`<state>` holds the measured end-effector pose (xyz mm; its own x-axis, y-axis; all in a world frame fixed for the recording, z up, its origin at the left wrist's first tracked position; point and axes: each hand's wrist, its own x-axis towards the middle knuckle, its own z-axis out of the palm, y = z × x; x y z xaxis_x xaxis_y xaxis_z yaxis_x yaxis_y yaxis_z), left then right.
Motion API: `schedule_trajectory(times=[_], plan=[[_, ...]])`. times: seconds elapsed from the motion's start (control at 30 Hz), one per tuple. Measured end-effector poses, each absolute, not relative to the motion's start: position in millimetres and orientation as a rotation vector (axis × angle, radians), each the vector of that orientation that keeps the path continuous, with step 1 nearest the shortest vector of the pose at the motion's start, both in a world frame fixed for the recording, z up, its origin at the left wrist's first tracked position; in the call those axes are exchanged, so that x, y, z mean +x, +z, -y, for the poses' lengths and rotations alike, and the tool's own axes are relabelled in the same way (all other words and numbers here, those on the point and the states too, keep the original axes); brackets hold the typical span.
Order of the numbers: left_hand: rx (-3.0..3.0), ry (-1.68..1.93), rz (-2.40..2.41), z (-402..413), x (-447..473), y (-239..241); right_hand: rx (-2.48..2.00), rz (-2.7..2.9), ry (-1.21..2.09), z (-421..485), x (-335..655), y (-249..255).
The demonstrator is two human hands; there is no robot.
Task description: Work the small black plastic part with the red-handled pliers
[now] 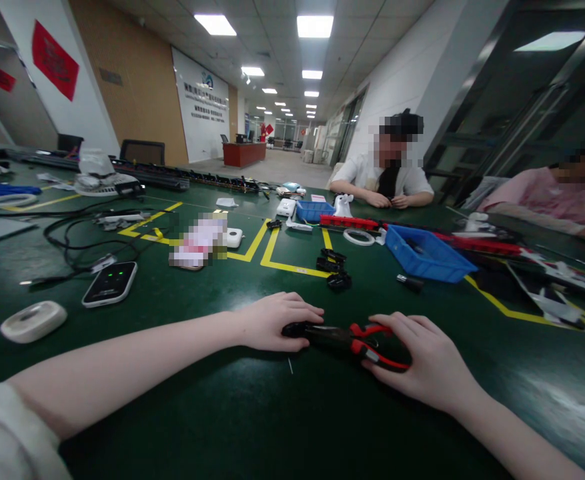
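Red-and-black pliers (pixel 345 337) lie low over the dark green table (pixel 252 413) in front of me. My right hand (pixel 417 360) is wrapped round their red handles. My left hand (pixel 277 321) is closed over a small black part (pixel 292 329) held at the pliers' jaws. A thin short wire bit (pixel 290 365) lies on the table just below the left hand. A few small black parts (pixel 333 265) sit a little farther away, inside a yellow-taped square.
A blue bin (pixel 425 253) stands at the right, a smaller blue tray (pixel 315 211) beyond. At the left lie a black device with green lights (pixel 111 283), a white oval case (pixel 33 321) and black cables (pixel 72 243). Two people sit at the far right side.
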<state>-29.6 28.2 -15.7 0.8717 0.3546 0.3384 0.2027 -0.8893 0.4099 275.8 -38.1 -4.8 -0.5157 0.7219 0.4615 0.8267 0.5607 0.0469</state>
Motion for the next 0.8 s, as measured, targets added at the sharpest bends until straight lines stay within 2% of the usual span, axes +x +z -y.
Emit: schedule_trajectory(times=[0.8], plan=[[2.409, 0.652, -0.393, -35.0, -31.5, -21.2, -1.225, 2.403, -0.360, 38.4, 275.2, -3.7]])
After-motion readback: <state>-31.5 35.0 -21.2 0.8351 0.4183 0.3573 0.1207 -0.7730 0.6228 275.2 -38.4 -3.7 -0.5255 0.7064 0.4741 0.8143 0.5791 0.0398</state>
